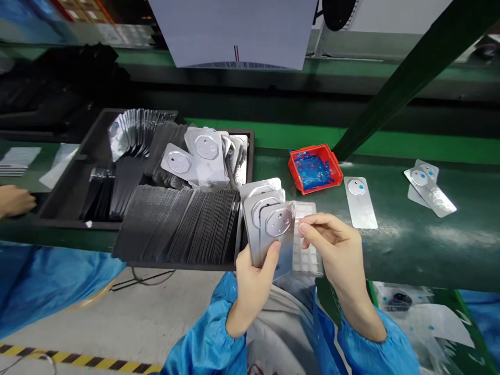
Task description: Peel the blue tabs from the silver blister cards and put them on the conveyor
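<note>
My left hand (250,294) grips a small fan of silver metal plates (269,250), thumb across the front one. Each plate has rounded corners and a roughly round recess with small holes near its top. Just right of the front plate, my right hand (338,250) is closed in a pinch, thumb against forefinger. Whatever lies between those fingertips is too small to make out. Beneath and behind the right fingers sits a clear plastic tray (308,260) with small square cells, partly covered by the plates and the hand.
Left of my hands, a black tray (62,221) holds rows of dark plates (175,224) and loose silver ones (209,161). A red bin (299,182) contains blue and red bits. Single plates (363,211) lie to the right. A co-worker's hand (15,201) shows far left; a green post (394,83) slants behind.
</note>
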